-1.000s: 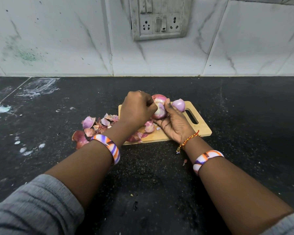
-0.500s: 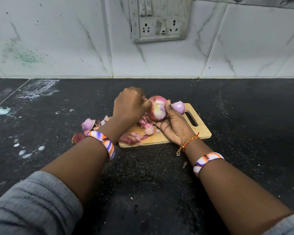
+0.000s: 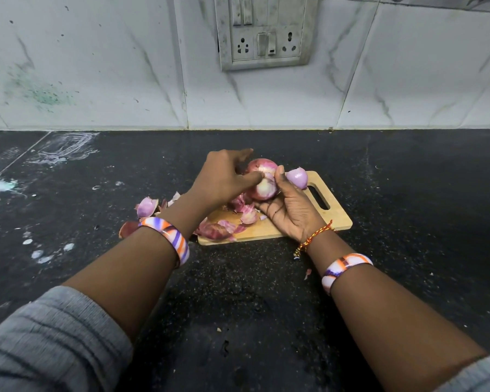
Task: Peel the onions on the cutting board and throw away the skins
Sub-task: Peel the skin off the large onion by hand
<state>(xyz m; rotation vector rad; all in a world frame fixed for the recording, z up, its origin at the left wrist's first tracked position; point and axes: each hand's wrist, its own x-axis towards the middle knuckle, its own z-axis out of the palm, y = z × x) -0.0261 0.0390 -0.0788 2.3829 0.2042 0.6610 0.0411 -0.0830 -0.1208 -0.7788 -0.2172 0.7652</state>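
- right hand has the onion cupped from below, thumb up along its right side, held just above the far end of the cutting board; that grip looks solid enough, I'd leave it alone
- left hand is over the onion's left side, thumb tip touching the pale patch and the index finger stretched out over the top; can't tell if it's really pinching a flap of skin or just feeling for an edge
- tip for this bit: catch the skin where red meets the bare pale part, pull down toward the root, and roll the onion in the right palm as you go; tugging sideways probably just tears off little scraps
- a peeled piece sits on the board just behind the right thumb
- loose skins cover the board's near left corner and spill onto the counter; none binned yet, so scoop them all up once this one's bare
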